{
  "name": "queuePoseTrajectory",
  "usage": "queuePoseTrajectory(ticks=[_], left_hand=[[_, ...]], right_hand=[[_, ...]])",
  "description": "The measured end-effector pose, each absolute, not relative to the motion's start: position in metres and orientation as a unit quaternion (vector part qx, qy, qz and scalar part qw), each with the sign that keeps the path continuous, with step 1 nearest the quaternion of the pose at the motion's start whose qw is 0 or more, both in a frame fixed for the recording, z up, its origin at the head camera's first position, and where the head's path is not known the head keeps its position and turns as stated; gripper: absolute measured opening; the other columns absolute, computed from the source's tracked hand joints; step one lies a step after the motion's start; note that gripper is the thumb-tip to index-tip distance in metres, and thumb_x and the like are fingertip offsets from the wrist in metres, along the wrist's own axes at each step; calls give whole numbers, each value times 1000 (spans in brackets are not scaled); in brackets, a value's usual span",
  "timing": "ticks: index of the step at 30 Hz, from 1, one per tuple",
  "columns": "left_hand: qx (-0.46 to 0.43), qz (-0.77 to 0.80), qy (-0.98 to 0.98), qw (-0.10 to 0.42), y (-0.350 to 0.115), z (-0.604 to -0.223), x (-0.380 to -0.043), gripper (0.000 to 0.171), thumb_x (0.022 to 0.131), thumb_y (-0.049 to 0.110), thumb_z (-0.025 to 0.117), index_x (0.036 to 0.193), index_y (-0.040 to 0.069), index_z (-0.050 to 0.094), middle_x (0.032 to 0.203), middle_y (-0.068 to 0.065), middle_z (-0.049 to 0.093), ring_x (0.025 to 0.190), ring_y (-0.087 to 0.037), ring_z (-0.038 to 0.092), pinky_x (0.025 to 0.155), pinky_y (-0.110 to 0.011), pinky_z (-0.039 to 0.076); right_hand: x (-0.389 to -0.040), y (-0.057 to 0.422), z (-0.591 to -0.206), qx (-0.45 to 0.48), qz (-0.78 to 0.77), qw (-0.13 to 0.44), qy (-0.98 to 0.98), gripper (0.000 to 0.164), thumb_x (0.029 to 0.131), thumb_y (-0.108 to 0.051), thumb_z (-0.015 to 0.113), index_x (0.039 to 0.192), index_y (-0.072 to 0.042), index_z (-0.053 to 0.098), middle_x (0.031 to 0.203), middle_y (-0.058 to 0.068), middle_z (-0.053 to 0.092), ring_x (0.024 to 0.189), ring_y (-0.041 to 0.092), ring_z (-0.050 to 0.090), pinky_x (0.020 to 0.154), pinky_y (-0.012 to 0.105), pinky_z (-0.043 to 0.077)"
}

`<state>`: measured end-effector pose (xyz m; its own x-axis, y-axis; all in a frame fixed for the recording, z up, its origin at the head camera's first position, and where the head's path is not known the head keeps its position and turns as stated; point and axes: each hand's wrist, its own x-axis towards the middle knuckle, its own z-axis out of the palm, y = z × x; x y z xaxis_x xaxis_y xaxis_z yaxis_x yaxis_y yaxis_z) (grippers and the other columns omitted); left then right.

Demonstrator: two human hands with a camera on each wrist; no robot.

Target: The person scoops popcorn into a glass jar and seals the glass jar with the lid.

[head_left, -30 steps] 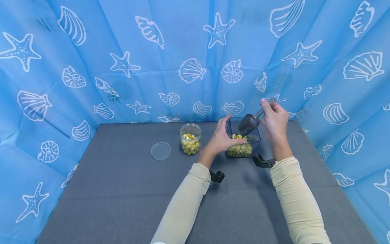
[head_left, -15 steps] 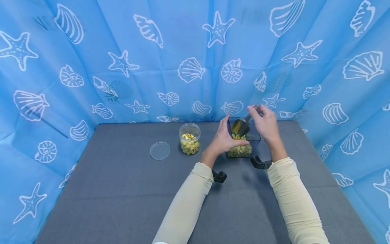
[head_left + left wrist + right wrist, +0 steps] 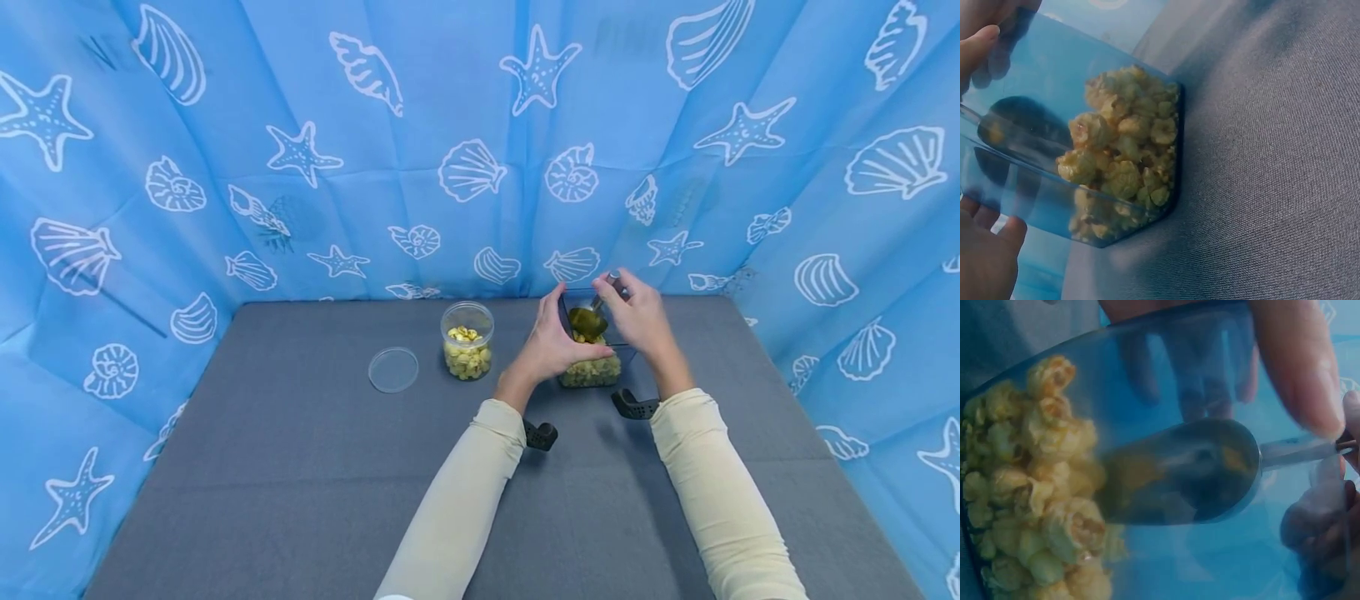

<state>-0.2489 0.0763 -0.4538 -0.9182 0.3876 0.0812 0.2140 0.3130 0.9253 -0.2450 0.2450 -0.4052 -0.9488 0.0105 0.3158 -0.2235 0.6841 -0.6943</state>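
Note:
A clear, bluish box [image 3: 1054, 44] holds popcorn [image 3: 1125, 131] in its lower part and stands toward the back right of the table. My left hand [image 3: 553, 343] grips it from the left, with the thumb across the near side and the fingers at the far side. A metal scoop [image 3: 587, 324] is in my right hand [image 3: 641, 318], which pinches its handle over the box's opening. Inside the box, the scoop's bowl [image 3: 1197, 475] points down, its tip at the popcorn; how deep it digs is hard to tell.
Left of the box stands a lidless clear jar [image 3: 467, 315] with popcorn in it. Its round clear lid [image 3: 393, 370] lies flat farther left on the grey tabletop [image 3: 315, 467]. A blue curtain [image 3: 412, 175] hangs behind the table's back edge.
My right hand has moved left and down, bringing the scoop from above the box's rim into the box, down to the popcorn. My left hand keeps its grip on the box.

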Motion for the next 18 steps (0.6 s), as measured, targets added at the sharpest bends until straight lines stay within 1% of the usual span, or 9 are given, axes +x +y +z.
queuePoseTrajectory(ticks=[5, 8, 10, 14, 16, 18], left_hand=[[185, 552, 810, 75, 77, -454, -249, 126, 74, 49, 89, 165, 26, 5, 166, -7, 19, 150, -27, 34, 117, -51, 41], [182, 557, 807, 74, 78, -454, -247, 124, 75, 47, 89, 165, 29, 5, 167, -5, 18, 151, -27, 32, 118, -51, 40], [182, 563, 803, 71, 80, -456, -247, 124, 76, 47, 89, 165, 28, 6, 168, -5, 18, 151, -28, 32, 117, -52, 40], [187, 572, 796, 65, 81, -459, -247, 123, 76, 46, 89, 165, 24, 8, 167, -6, 19, 148, -29, 35, 115, -52, 42], [185, 573, 796, 63, 81, -460, -248, 122, 76, 45, 90, 165, 24, 9, 166, -7, 19, 147, -29, 36, 115, -52, 42], [183, 571, 798, 63, 79, -461, -248, 122, 75, 45, 90, 165, 25, 9, 166, -6, 19, 147, -28, 37, 115, -51, 42]], right_hand=[[-248, 246, -412, 70, 380, 147, -910, 44, 108, -47, 44, 114, -8, 63, 90, 13, 61, 75, 21, 48, 68, 34, 39], [-248, 246, -413, 68, 370, 147, -915, 47, 109, -48, 42, 114, -7, 64, 84, 11, 56, 71, 23, 46, 66, 36, 38], [-247, 246, -412, 63, 363, 145, -918, 51, 109, -50, 38, 115, -7, 66, 80, 9, 53, 67, 24, 44, 64, 37, 37], [-244, 246, -410, 52, 356, 139, -923, 57, 110, -51, 31, 117, -7, 67, 78, 10, 49, 63, 25, 41, 62, 38, 35], [-244, 245, -411, 49, 358, 139, -922, 57, 110, -50, 31, 116, -7, 68, 78, 10, 49, 63, 25, 41, 61, 38, 35], [-245, 243, -412, 45, 361, 141, -921, 54, 111, -48, 32, 114, -8, 68, 77, 9, 49, 62, 24, 41, 61, 38, 35]])
